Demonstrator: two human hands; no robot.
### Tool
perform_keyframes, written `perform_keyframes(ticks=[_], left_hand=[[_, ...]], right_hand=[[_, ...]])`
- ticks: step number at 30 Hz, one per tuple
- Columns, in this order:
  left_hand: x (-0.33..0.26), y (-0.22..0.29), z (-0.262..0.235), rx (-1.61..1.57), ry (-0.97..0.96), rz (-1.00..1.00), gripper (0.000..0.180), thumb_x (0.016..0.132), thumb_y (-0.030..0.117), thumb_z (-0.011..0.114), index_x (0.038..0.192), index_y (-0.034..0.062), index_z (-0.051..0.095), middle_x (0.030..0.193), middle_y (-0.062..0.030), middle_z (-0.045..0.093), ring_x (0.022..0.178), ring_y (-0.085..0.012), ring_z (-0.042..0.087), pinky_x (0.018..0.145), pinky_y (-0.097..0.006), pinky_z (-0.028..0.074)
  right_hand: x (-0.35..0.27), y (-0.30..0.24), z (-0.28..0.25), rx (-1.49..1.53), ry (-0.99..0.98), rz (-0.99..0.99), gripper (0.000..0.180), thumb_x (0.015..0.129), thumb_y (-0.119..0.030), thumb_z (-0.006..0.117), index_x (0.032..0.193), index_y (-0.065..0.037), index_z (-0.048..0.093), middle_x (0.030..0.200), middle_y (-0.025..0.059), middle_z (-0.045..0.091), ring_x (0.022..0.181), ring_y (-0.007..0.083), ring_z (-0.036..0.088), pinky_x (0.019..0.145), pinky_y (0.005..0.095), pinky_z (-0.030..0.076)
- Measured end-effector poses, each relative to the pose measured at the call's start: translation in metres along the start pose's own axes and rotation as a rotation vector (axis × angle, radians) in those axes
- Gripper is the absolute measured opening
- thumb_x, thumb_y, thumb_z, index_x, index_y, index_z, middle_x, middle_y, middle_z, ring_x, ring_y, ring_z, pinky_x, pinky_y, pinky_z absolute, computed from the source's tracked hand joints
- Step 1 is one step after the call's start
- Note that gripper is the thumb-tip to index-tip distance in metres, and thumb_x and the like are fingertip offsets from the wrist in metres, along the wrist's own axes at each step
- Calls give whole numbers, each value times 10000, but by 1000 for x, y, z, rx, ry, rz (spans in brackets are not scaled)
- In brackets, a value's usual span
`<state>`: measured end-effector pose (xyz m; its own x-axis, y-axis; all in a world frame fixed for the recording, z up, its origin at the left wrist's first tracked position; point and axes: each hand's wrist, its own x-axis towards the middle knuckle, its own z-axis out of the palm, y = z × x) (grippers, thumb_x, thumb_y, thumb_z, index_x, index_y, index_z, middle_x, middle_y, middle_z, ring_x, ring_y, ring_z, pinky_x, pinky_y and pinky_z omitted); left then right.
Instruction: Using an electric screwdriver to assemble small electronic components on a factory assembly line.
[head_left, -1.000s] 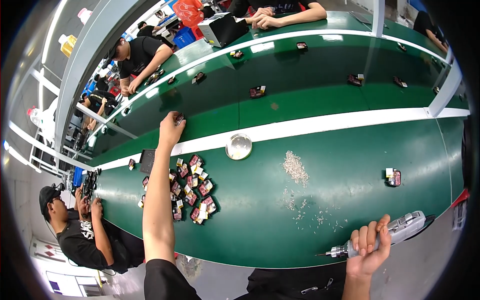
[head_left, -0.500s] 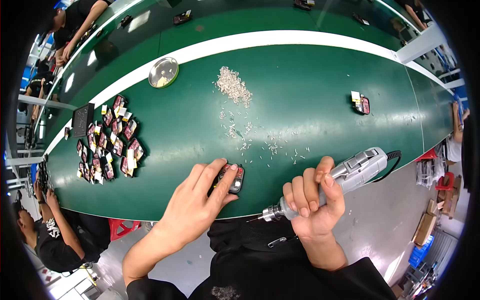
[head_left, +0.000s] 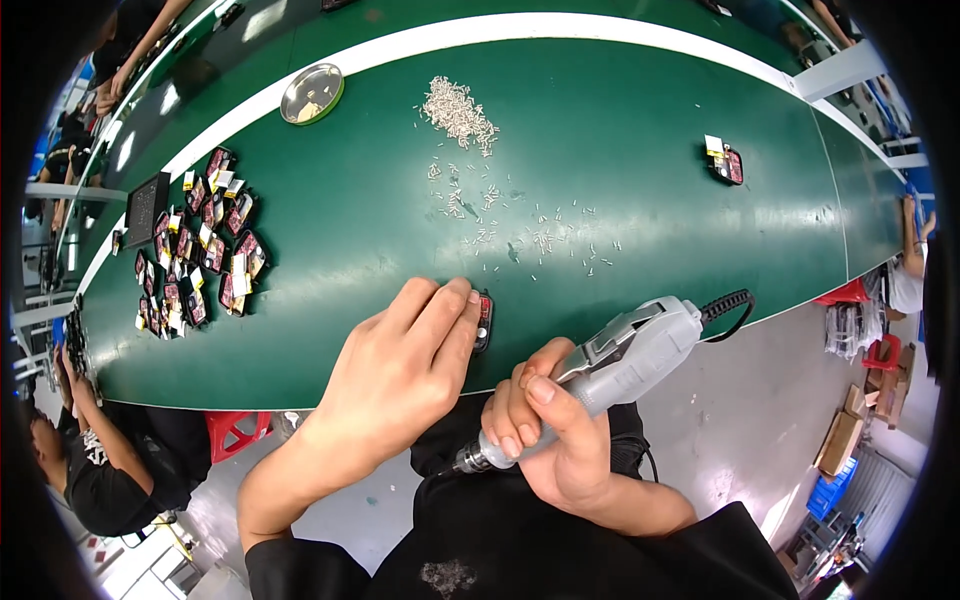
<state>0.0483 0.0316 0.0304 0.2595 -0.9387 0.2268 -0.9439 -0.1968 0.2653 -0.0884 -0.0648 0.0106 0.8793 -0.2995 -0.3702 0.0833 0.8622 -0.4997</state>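
Note:
My left hand (head_left: 405,355) bends over a small black case (head_left: 484,322) near the table's front edge, its fingers together and gripping it. Those fingers hide most of the case; a red and dark strip shows at its right side. My right hand (head_left: 565,435) is wrapped round a grey electric screwdriver (head_left: 635,355), held beyond the table edge in front of my body. The screwdriver's bit end points down and left, apart from the case. Its black cord leaves the upper right end. Beyond the case lie scattered small silvery screw-like pieces (head_left: 543,238).
A heap of the silvery pieces (head_left: 458,112) sits farther back on the green table (head_left: 620,130). Several similar cases (head_left: 213,255) cluster at left, beside a black tray (head_left: 147,208) and round dish (head_left: 312,97). One case (head_left: 733,165) lies right. A co-worker (head_left: 110,475) sits left.
The screwdriver in my right hand has moved left and closer to my body. My left hand now covers more of the case. The table's things sit higher in the view.

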Motion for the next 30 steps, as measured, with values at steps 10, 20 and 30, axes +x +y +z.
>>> perform_keyframes(ticks=[10, 20, 30], left_hand=[[-9, 4, 13, 192, 121, 202, 374, 537, 43, 602, 854, -154, 631, 882, -231, 620, 751, -256, 597, 628, -287, 543], [-23, 12, 19, 244, 85, 162, 263, 637, 35, 626, 834, -138, 652, 939, -250, 639, 782, -266, 597, 707, -301, 540], [-30, 14, 17, 91, -27, 71, 365, 636, -33, 653, 982, -144, 620, 1091, -248, 607, 903, -310, 604, 722, -344, 546]], right_hand=[[-2, 15, -1, 63, 36, -45, 115, 896, -19, 551, 959, -29, 455, 831, 89, 515, 761, 189, 540, 727, 319, 447], [25, -44, -15, -175, -344, -150, 246, 952, -315, 514, 934, -89, 419, 609, 0, 427, 465, 121, 444, 493, 281, 401], [70, -79, 3, -368, -551, -360, 337, 992, -410, 391, 960, -84, 468, 625, -3, 423, 473, 102, 413, 537, 267, 380]])
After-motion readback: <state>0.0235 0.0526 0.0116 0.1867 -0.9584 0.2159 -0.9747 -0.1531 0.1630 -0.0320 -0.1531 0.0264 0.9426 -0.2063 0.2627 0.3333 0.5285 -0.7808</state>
